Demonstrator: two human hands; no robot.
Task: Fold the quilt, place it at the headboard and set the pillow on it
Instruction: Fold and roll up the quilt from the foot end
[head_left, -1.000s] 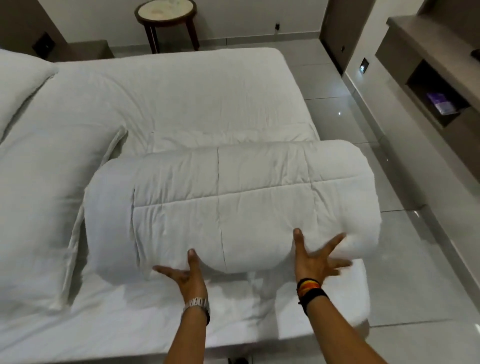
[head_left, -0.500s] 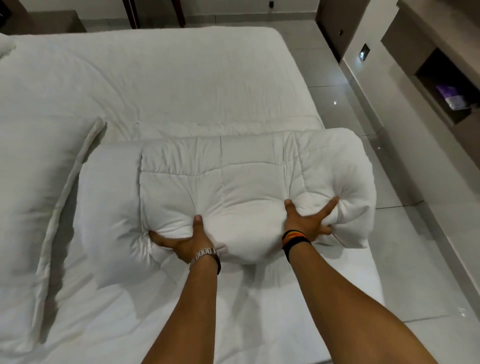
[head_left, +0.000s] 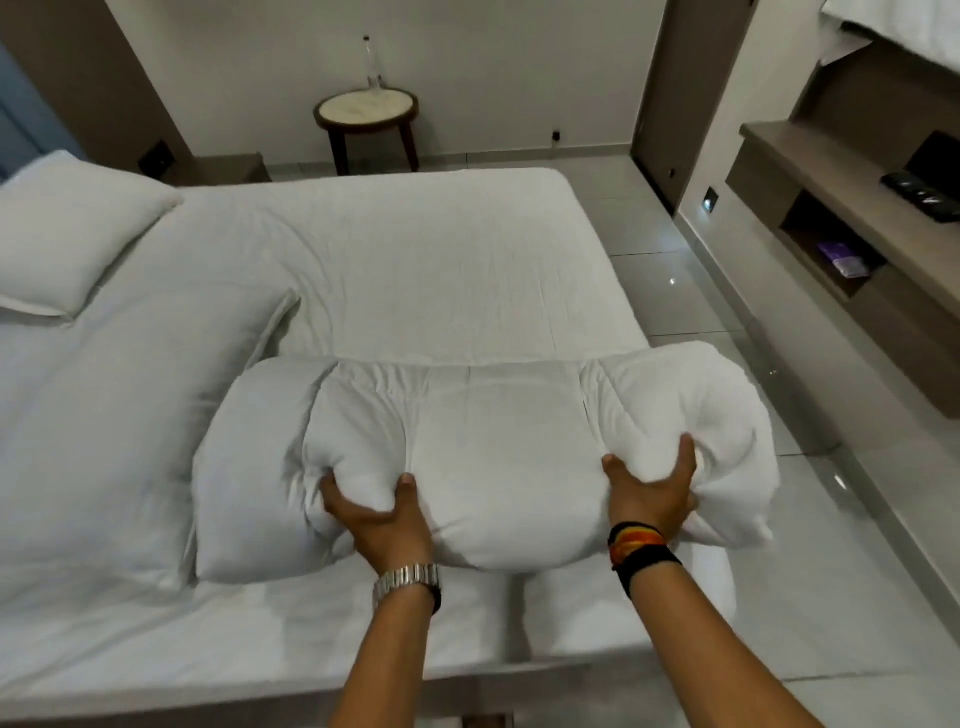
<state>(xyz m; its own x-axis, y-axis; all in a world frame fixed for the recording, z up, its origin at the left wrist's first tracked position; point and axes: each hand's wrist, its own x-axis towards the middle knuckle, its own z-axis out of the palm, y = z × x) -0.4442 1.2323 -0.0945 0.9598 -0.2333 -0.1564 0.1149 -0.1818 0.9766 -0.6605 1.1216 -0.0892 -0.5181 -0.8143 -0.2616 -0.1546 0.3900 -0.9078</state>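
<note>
The white quilt (head_left: 493, 447) is folded into a thick bundle near the foot corner of the bed (head_left: 415, 260), its right end hanging past the mattress edge. My left hand (head_left: 379, 514), with a metal watch, grips the bundle's near side left of centre. My right hand (head_left: 654, 493), with dark wristbands, clutches the near side towards the right end. Both hands squeeze into the padding. A large white pillow (head_left: 114, 415) lies flat on the bed just left of the quilt. A second pillow (head_left: 67, 239) sits at the far left by the headboard.
A round side table (head_left: 367, 111) with a bottle (head_left: 373, 62) stands beyond the bed against the far wall. On the right, a wooden wall shelf (head_left: 857, 228) holds a dark remote (head_left: 919, 195). Glossy tiled floor (head_left: 727, 291) runs along the bed's right side.
My hands went from pressing flat against the quilt to gripping it, and the bundle is now bunched and lifted at its near side. The camera has tilted up, showing the far wall.
</note>
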